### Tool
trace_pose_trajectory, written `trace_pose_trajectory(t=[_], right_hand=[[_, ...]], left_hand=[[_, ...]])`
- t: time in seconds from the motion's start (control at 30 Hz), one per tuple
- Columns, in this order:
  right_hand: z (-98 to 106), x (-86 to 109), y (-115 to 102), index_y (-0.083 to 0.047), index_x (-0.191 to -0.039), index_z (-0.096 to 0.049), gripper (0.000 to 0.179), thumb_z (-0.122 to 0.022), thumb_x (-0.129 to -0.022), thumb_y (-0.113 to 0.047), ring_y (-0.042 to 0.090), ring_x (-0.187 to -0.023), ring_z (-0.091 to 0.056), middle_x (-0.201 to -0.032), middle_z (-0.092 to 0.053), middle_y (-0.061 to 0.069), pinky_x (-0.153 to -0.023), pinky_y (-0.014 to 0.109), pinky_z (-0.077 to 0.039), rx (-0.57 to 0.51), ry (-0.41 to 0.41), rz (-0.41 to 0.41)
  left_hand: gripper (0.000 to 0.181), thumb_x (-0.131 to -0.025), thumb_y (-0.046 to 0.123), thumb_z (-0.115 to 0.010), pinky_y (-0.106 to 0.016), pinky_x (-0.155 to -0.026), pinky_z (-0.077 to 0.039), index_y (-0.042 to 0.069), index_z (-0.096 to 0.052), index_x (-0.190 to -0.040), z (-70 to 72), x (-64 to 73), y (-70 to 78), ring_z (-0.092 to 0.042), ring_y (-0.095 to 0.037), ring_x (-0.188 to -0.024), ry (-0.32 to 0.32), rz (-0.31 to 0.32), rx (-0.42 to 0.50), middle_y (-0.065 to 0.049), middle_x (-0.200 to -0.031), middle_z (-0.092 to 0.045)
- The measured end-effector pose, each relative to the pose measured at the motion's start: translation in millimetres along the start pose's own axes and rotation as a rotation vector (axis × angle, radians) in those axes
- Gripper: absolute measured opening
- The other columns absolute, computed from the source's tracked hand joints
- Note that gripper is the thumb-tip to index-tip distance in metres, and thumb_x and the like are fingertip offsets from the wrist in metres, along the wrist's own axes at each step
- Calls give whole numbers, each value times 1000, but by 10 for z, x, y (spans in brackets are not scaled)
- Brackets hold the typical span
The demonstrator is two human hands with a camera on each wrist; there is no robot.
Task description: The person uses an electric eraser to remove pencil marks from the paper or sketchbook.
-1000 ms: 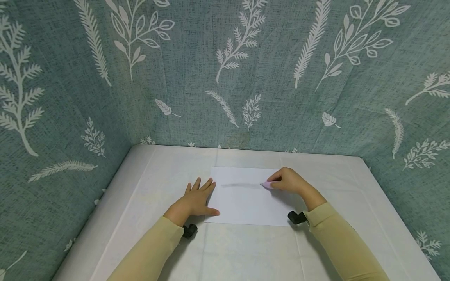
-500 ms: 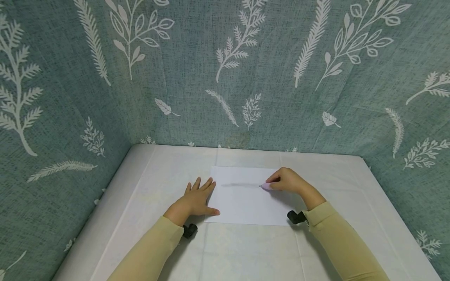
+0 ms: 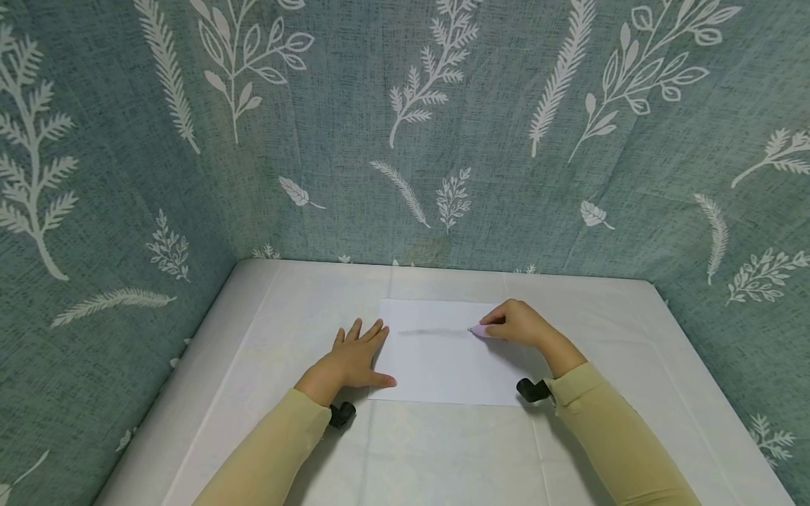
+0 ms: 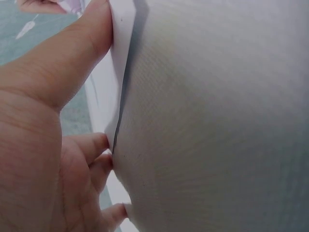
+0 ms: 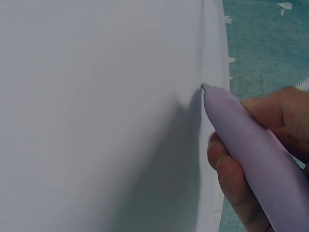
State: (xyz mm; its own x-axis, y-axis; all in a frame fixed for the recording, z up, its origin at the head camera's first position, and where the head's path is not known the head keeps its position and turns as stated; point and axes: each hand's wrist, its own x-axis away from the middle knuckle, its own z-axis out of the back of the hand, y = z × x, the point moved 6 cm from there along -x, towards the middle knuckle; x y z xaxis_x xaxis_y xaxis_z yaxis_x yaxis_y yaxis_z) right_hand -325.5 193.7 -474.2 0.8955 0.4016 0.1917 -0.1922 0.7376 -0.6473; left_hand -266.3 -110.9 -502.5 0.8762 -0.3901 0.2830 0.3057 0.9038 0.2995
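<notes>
One lilac pen (image 5: pixel 251 145) sat over the right part of a white sheet (image 3: pixel 436 376), pinched between the thumb and fingers of the right hand (image 3: pixel 522 325). Its fine tip poked out from that hand toward the person's left, so the barrel's long axis ran roughly crosswise over the paper. From where I stood, the tip was at the paper or just above it; I couldn't tell whether they touched. Leftward from the tip a faint grey streak (image 3: pixel 433 332) crossed the sheet, and I couldn't say whether it was a mark, a fold or a shadow.

The right hand was plainly the nearer one, holding the pen itself. Across the sheet, well apart from the tip, the left hand (image 3: pixel 351 360) was spread along the left edge, its thumb on the paper near the close corner. That edge appeared to bow slightly off the bench (image 3: pixel 455 457), which wore a white cover. Nothing stood between the tip and the left hand; the right hand's own shadow fell beside it. Teal cloth (image 3: pixel 354 91) printed with white leaves hung behind.
</notes>
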Motion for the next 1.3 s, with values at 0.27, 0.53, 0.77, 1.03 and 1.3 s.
trace_pose_trajectory(t=[0.27,0.53,0.77,1.03,1.3], right_hand=[[-15,19,-40,-7,-105,-80,18,-74,-90,-15,13,-63,-58,-100,-75,5,-61,32,-49,14,-45,44],[-2,-9,-11,-8,-105,-80,18,-73,-91,-17,14,-64,-58,-98,-74,4,-61,31,-49,28,-13,-3],[-1,-50,-2,-8,-105,-79,18,-73,-90,-16,13,-62,-58,-96,-74,3,-60,31,-49,27,16,-1],[-8,-26,-34,-7,-102,-80,16,-75,-89,-14,13,-65,-60,-94,-75,3,-61,31,-52,24,-41,19],[15,-41,-24,-6,-106,-79,20,-73,-91,-17,13,-62,-59,-98,-75,6,-59,31,-50,30,15,-2]], left_hand=[[110,-77,65,-76,-67,-116,-6,13,-26,-160,2,8,-3,-3,-46,-151,6,0,8,-7,-167,-15],[111,-77,66,-75,-67,-116,-5,14,-25,-160,-19,-5,-21,-2,-46,-151,-1,-4,14,-6,-167,-14],[111,-77,66,-75,-67,-116,-6,14,-25,-160,-14,-10,-17,-2,-46,-151,-1,-1,7,-6,-167,-14],[111,-77,67,-75,-67,-116,-6,14,-25,-160,-8,-11,-15,-2,-46,-151,-2,-2,1,-6,-167,-14],[111,-77,67,-75,-67,-116,-6,14,-25,-160,-7,-2,-12,-2,-46,-151,-6,2,-1,-6,-167,-13]])
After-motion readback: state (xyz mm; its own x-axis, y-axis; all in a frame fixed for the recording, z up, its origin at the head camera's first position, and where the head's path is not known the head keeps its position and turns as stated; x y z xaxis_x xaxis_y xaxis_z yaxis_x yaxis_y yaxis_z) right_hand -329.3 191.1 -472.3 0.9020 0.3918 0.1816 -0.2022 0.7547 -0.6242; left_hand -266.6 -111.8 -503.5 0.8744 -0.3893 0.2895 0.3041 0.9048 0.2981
